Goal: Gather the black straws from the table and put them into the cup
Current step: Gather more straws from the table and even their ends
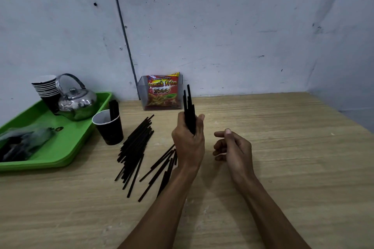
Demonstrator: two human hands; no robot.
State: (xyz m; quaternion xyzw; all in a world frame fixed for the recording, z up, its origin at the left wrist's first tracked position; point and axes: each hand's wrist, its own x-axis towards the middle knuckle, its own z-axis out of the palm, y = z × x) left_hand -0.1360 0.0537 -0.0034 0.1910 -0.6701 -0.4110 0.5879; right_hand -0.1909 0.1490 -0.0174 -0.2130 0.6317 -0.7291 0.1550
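Against the wall at the back of the table [283, 147], a clear plastic holder [143, 91] contains a red and yellow snack packet [163, 92] printed "Kentang Goreng", "French Fries" and "2000". Left of it, a green tray [66, 147] carries a stack of paper cups [45, 89], black outside and white inside, a shiny metal kettle [77, 103] touching the stack, and a clear plastic bag [22, 141] with dark contents I cannot make out. Just beside the tray's right edge stands a single black cup [109, 127] with a few black straws [113, 110] upright in it. More loose straws [135, 147] lie in a heap on the table right of the cup, and a second scatter [159, 168] lies partly under the left forearm. The left hand [188, 137] grips a bundle of straws [189, 107] pointing upward, fingers curled round them, above the table. The right hand [232, 147] hovers just beside it, fingers loosely curled and holding nothing.
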